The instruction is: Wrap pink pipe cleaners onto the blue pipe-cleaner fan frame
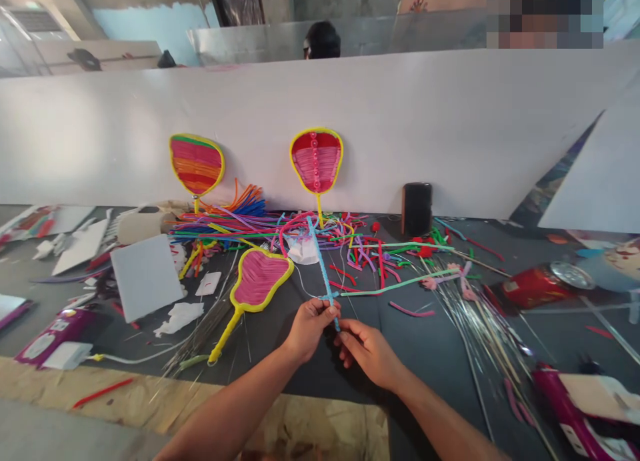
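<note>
My left hand (311, 327) pinches a light blue pipe-cleaner stem (321, 264) near its lower part. The stem points up and away from me. At its lower tip, the fingers of my right hand (367, 351) are closed on the blue end. A pale green pipe cleaner (400, 284) runs off to the right from beside the stem, just above my left hand; whether it is joined there I cannot tell. To the left of my hands lies a pink fan shape (263, 279) with a yellow fuzzy rim and handle.
Two similar fans, one striped (197, 166) and one red and pink (317, 164), lean on the white divider (380, 114). Around them lie loose pipe cleaners (240, 227), metal wires (483, 327), a black phone-like object (417, 209), a red can (543, 284) and purple tools (63, 334).
</note>
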Demonstrator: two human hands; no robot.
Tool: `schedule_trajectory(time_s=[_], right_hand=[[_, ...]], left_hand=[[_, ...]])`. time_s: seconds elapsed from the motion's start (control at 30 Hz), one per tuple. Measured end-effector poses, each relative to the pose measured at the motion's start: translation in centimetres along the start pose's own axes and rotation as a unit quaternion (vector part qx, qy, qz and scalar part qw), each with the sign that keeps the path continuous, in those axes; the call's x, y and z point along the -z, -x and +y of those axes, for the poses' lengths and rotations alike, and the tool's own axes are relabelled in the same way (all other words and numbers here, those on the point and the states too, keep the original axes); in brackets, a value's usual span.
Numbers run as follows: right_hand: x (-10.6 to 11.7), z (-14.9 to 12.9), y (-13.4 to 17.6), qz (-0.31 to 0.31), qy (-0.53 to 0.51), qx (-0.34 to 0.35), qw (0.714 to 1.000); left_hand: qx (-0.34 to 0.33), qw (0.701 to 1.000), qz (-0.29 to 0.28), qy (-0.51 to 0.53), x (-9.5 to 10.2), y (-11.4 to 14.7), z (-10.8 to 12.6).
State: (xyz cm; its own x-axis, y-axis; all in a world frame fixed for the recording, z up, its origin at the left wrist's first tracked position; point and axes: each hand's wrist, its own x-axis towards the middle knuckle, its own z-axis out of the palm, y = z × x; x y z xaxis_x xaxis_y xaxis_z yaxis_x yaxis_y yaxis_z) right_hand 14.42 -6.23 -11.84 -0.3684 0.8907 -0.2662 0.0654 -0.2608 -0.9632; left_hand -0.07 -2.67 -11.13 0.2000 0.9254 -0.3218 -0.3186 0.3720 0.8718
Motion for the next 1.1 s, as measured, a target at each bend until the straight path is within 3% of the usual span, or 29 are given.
schedule_trajectory(time_s=[0.2, 0.33, 0.43, 0.5, 0.53, 0.63, 0.8, 0.93, 1.0, 1.1], right_hand=[[1.9, -1.7, 1.1, -0.086, 0.061, -0.026, 0.994], [4.1, -3.6, 2.1, -0.047, 0.216, 0.039, 0.975], [5.7, -4.4, 1.2, 0.042, 0.380, 0.102, 0.918], [6.5, -4.4, -0.1, 0.107, 0.497, 0.115, 0.854], [6.8, -4.3, -0.9, 0.110, 0.545, 0.120, 0.823], [7.2, -3.8, -3.0, 0.116, 0.577, 0.121, 0.799], [7.3, -3.8, -4.3, 0.113, 0.595, 0.142, 0.783], [8.8, -5.2, -3.8, 0.149, 0.591, 0.144, 0.780], [9.8, -6.2, -3.4, 0.191, 0.570, 0.134, 0.788], [10.8, -8.1, -2.3, 0.275, 0.468, 0.135, 0.829]], left_hand=[[-0.005, 1.000, 0.019, -0.018, 0.6, 0.4, 1.1], [-0.028, 0.997, 0.037, -0.068, 2.6, 0.9, 1.8], [-0.056, 0.993, 0.057, -0.091, 3.9, 1.0, 1.6], [-0.063, 0.992, 0.058, -0.089, 4.5, 0.9, 1.3], [-0.062, 0.993, 0.054, -0.085, 4.6, 0.8, 1.2], [-0.052, 0.996, 0.037, -0.067, 5.0, 0.6, 0.9], [-0.042, 0.998, 0.026, -0.032, 5.3, 0.7, 1.0], [-0.036, 0.999, 0.024, -0.012, 5.1, 0.7, 1.2], [-0.032, 0.999, 0.023, -0.004, 5.0, 0.8, 1.2], [-0.029, 0.999, 0.023, 0.003, 4.9, 0.8, 1.3]])
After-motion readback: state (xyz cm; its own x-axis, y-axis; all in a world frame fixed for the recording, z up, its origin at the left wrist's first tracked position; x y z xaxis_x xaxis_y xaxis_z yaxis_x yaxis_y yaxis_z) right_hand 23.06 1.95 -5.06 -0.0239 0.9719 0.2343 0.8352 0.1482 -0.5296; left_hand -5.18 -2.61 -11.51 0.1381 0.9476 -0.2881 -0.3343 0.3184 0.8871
